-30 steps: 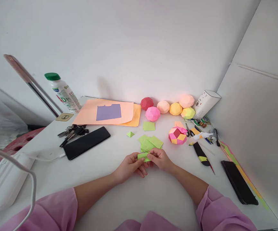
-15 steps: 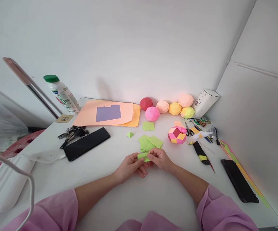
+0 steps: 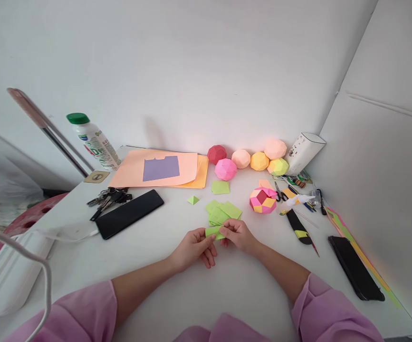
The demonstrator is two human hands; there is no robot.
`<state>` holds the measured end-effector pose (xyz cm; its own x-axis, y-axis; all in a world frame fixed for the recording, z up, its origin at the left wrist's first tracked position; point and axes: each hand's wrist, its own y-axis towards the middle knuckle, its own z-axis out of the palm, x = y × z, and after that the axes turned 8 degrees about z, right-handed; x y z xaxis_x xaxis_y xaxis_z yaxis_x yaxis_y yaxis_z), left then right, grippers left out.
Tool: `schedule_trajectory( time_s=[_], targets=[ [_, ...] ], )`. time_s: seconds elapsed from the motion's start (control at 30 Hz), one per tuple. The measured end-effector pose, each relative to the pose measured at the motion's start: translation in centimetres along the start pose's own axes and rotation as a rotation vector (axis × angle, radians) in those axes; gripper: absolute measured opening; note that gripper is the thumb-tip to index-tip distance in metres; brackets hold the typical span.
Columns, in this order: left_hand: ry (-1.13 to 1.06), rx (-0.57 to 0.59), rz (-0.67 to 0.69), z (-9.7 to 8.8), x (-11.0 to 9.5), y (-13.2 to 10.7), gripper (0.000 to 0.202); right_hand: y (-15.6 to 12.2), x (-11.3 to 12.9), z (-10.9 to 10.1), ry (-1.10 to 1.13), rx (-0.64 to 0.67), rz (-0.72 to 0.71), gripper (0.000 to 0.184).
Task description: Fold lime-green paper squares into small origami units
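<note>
White walls (image 3: 191,61) are met by a white desk (image 3: 252,285), on whose middle the work is gathered. One folded lime-green paper piece (image 3: 212,232) is held between the two hands, just in front of a loose pile of green paper pieces (image 3: 227,211). Its left end is pinched between the thumb and fingers of the left hand (image 3: 191,247), whose lower fingers are loosely curled; its right end is gripped by the thumb and fingertips of the right hand (image 3: 241,235). Whether the desk is touched by the piece cannot be told.

Beyond the pile, a small green paper pyramid (image 3: 193,200) and some green paper squares (image 3: 220,187) are laid out. To the right, a multicoloured paper polyhedron (image 3: 263,200) is placed near the scissors (image 3: 279,191). Along the back wall, six faceted paper balls (image 3: 225,169) are grouped beside peach-coloured sheets (image 3: 129,171).
</note>
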<state>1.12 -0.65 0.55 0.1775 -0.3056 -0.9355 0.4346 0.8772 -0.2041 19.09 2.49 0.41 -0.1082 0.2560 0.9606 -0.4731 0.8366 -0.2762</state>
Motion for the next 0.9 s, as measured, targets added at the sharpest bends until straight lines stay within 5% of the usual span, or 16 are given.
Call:
schedule_trajectory(
  time_s=[0.3,0.57,0.9],
  targets=[
    [0.041,-0.025,0.040,0.2,0.4,-0.4,0.033,-0.1,-0.1,0.1,-0.006,0.003,-0.004,0.026],
    [0.106,-0.056,0.117,0.3,1.0,-1.0,0.033,-0.4,0.1,0.2,-0.194,0.133,-0.050,0.010],
    [0.162,-0.019,0.126,0.3,1.1,-0.9,0.033,-0.6,-0.2,0.3,-0.184,0.137,0.057,0.007]
  ],
)
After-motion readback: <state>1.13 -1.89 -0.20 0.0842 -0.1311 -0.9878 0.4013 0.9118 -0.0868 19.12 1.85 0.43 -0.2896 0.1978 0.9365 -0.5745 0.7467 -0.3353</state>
